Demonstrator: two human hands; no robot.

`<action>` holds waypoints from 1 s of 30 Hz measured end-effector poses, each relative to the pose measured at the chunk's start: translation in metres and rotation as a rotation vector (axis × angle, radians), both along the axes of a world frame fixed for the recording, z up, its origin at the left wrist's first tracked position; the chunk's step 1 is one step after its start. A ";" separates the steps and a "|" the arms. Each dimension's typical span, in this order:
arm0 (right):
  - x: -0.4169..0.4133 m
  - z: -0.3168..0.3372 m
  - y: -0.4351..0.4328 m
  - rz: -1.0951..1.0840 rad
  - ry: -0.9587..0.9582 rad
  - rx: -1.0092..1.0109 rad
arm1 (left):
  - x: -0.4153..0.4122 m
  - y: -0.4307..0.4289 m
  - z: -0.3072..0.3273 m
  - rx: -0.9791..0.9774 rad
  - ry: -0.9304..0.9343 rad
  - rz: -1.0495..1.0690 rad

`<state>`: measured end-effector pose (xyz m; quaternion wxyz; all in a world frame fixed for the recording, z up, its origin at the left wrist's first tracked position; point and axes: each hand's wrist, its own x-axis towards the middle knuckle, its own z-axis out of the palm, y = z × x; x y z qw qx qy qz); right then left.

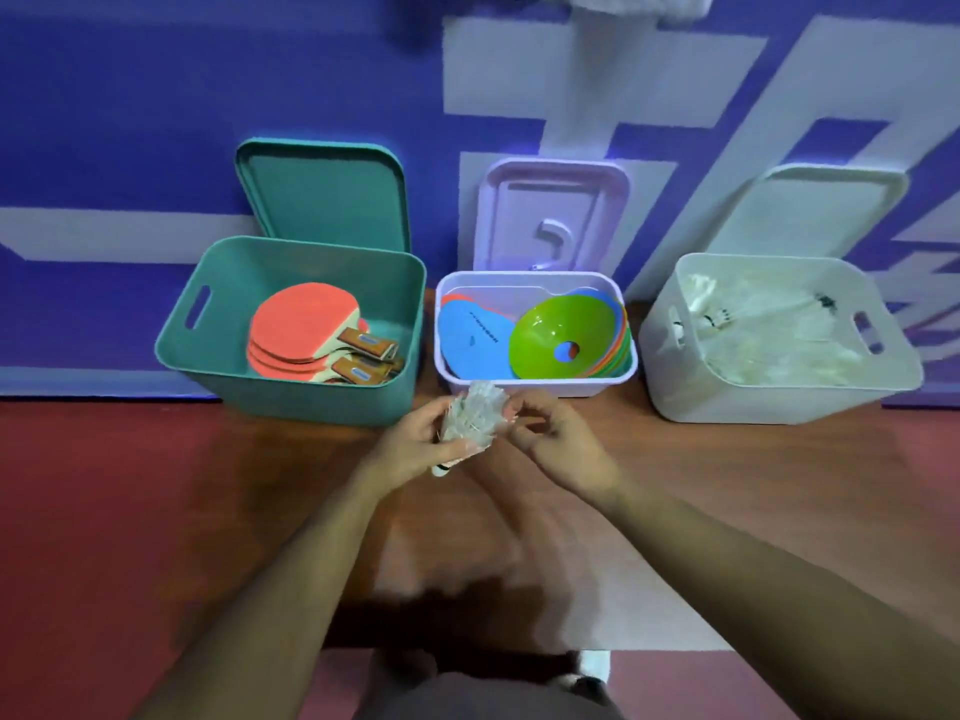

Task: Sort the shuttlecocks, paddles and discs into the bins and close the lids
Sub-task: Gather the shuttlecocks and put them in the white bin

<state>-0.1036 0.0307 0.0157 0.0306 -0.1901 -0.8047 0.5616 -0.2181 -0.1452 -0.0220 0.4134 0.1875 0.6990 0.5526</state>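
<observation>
My left hand (415, 433) grips a white feather shuttlecock (475, 415) in front of the middle bin, its cork pointing down. My right hand (553, 436) is beside it, fingers curled and touching the feathers' right edge. The green bin (197, 350) on the left holds several red paddles (306, 330). The lilac bin (524, 384) in the middle holds blue, green and orange discs (561, 335). The white bin (779, 397) on the right holds several white shuttlecocks (769, 330). All three bins stand open.
Three lids lean on the blue wall behind their bins: green lid (322, 194), lilac lid (550, 215), white lid (826, 210). The floor is brown wood with red areas on both sides. A shoe (592, 667) shows at the bottom.
</observation>
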 end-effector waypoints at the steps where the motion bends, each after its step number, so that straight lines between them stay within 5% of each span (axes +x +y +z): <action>1: 0.014 0.008 0.021 0.011 0.015 0.025 | 0.011 0.022 0.009 0.015 0.020 -0.010; 16: 0.139 0.102 0.323 -0.293 0.149 0.145 | 0.094 0.355 0.127 0.018 0.457 -0.138; 27: 0.159 0.056 0.440 -0.479 0.050 0.165 | 0.088 0.529 0.100 -0.089 0.850 -0.460; 30: 0.168 0.026 0.452 -0.511 0.018 0.306 | 0.096 0.567 0.086 -0.062 0.960 -0.569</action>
